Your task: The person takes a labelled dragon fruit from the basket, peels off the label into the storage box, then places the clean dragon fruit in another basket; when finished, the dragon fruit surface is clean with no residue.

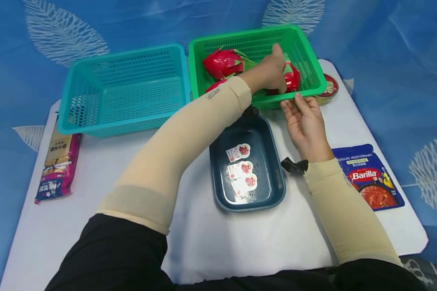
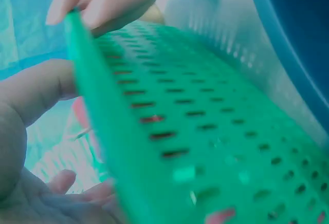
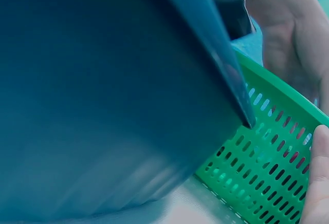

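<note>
My left hand (image 1: 269, 72) reaches inside the green basket (image 1: 309, 52), beside a red dragon fruit (image 1: 293, 79) at the right end. In the left wrist view, its thumb (image 2: 41, 88) and fingers are spread apart near the rim, with a bit of red showing between them. Whether it touches the fruit is unclear. Another dragon fruit (image 1: 223, 64) lies at the basket's left, and a third (image 1: 216, 85) is partly hidden by my left arm. At the front rim, my right hand (image 1: 306, 127) grips the basket, thumb on top and fingers beneath.
A dark blue tray (image 1: 266, 194) holding several printed stickers (image 1: 245, 182) stands in front of the basket. Left of the basket is a turquoise basket (image 1: 127, 125), with a packaged bag (image 1: 58, 169) near it. A round tin (image 1: 330, 87) and a Barilla pouch (image 1: 371, 178) lie at right.
</note>
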The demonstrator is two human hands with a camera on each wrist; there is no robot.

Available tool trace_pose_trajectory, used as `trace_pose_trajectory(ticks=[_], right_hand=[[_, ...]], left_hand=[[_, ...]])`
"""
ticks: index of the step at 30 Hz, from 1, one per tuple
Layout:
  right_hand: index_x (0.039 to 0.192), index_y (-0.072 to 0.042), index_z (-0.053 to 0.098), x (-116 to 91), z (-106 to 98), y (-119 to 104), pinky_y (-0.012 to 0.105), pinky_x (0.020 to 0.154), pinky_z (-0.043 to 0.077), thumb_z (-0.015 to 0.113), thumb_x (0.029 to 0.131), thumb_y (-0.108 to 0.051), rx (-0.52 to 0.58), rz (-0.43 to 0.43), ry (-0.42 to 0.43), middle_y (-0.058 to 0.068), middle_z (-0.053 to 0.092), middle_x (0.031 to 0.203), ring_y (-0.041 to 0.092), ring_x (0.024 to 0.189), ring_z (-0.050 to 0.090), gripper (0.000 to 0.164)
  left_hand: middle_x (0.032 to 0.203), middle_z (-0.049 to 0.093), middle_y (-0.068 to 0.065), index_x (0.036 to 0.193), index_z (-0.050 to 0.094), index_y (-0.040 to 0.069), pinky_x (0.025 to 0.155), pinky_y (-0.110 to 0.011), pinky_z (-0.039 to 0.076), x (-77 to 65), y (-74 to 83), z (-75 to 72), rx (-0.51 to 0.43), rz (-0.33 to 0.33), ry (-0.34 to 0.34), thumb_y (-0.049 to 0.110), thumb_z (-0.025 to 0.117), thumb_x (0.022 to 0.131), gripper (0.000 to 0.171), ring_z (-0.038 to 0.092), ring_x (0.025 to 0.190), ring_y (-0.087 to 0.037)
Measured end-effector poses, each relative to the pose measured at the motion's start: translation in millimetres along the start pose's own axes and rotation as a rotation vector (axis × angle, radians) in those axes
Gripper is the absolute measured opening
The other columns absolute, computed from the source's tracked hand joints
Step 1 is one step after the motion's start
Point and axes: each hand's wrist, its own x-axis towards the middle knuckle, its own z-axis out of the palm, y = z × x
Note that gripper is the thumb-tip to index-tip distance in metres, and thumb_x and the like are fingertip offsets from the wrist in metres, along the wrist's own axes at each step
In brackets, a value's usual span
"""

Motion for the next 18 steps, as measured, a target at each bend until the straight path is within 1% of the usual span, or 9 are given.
trace_pose_trajectory(ticks=[1, 3, 4, 5, 7, 9, 11, 14, 18], right_hand=[[0.101, 0.005, 0.049, 1, 0, 0, 0.039, 0.092, 0.059, 0.066, 0.100, 0.005, -0.002, 0.000, 0.000, 0.022, 0.057, 0.106, 0.031, 0.093, 0.064, 0.017], [0.101, 0.004, 0.049, 2, -1, -1, 0.040, 0.093, 0.059, 0.066, 0.100, 0.005, -0.002, 0.001, 0.003, 0.022, 0.057, 0.106, 0.031, 0.094, 0.064, 0.017], [0.101, 0.004, 0.049, 2, -1, -1, 0.040, 0.093, 0.059, 0.066, 0.100, 0.005, 0.001, 0.002, 0.005, 0.022, 0.057, 0.105, 0.031, 0.094, 0.064, 0.018], [0.102, 0.004, 0.049, 2, -1, -1, 0.040, 0.094, 0.058, 0.066, 0.100, 0.005, 0.002, 0.003, 0.006, 0.022, 0.057, 0.105, 0.031, 0.094, 0.064, 0.018], [0.102, 0.005, 0.049, 3, -1, -2, 0.040, 0.094, 0.058, 0.066, 0.100, 0.005, 0.005, 0.003, 0.005, 0.022, 0.057, 0.105, 0.031, 0.094, 0.064, 0.018], [0.103, 0.004, 0.049, 3, -1, -3, 0.040, 0.095, 0.058, 0.066, 0.100, 0.005, 0.001, 0.004, 0.003, 0.022, 0.058, 0.104, 0.030, 0.095, 0.064, 0.017], [0.103, 0.004, 0.050, 3, -3, -6, 0.040, 0.095, 0.058, 0.067, 0.099, 0.005, 0.003, 0.006, 0.010, 0.022, 0.058, 0.104, 0.031, 0.095, 0.064, 0.017], [0.103, 0.004, 0.051, 1, -5, -11, 0.040, 0.096, 0.057, 0.068, 0.099, 0.005, 0.004, 0.003, 0.022, 0.021, 0.059, 0.103, 0.031, 0.095, 0.065, 0.018], [0.105, 0.005, 0.051, -1, -11, -19, 0.040, 0.095, 0.058, 0.068, 0.098, 0.006, 0.011, -0.015, 0.035, 0.022, 0.059, 0.104, 0.031, 0.094, 0.065, 0.018]], left_hand=[[0.117, 0.062, 0.000, 0.160, -0.031, 0.026, 0.057, -0.029, 0.039, -3.6, -1.7, -2.1, -0.002, 0.021, 0.006, 0.011, 0.082, 0.090, 0.134, 0.050, 0.069, -0.017], [0.120, 0.063, -0.002, 0.165, -0.016, 0.024, 0.062, -0.029, 0.044, -15.8, -7.3, -8.3, -0.007, 0.077, 0.036, 0.015, 0.083, 0.090, 0.125, 0.052, 0.074, -0.017], [0.127, 0.062, -0.002, 0.166, -0.007, 0.023, 0.067, -0.028, 0.046, -23.8, -11.3, -11.7, -0.008, 0.114, 0.061, 0.019, 0.084, 0.090, 0.118, 0.055, 0.081, -0.016], [0.134, 0.059, -0.001, 0.166, 0.003, 0.021, 0.074, -0.027, 0.049, -33.2, -16.5, -15.3, -0.011, 0.158, 0.090, 0.022, 0.084, 0.091, 0.110, 0.058, 0.092, -0.014], [0.145, 0.054, -0.001, 0.160, 0.021, 0.018, 0.087, -0.023, 0.049, -53.8, -30.7, -22.0, -0.020, 0.247, 0.153, 0.029, 0.082, 0.093, 0.091, 0.057, 0.111, -0.010], [0.153, 0.049, 0.000, 0.156, 0.030, 0.015, 0.099, -0.020, 0.045, -77.2, -49.2, -27.2, -0.030, 0.343, 0.225, 0.033, 0.081, 0.095, 0.081, 0.049, 0.130, -0.006], [0.156, 0.047, 0.002, 0.154, 0.035, 0.015, 0.106, -0.020, 0.041, -101.9, -69.2, -32.1, -0.071, 0.411, 0.279, 0.033, 0.081, 0.095, 0.076, 0.041, 0.141, -0.004], [0.152, 0.052, 0.001, 0.149, 0.041, 0.011, 0.109, -0.021, 0.039, -138.8, -104.3, -37.8, -0.142, 0.491, 0.365, 0.030, 0.082, 0.095, 0.070, 0.046, 0.138, -0.005], [0.147, 0.055, 0.000, 0.145, 0.045, 0.005, 0.113, -0.026, 0.039, -184.9, -159.5, -40.3, -0.221, 0.539, 0.489, 0.019, 0.082, 0.095, 0.063, 0.049, 0.136, -0.007]])
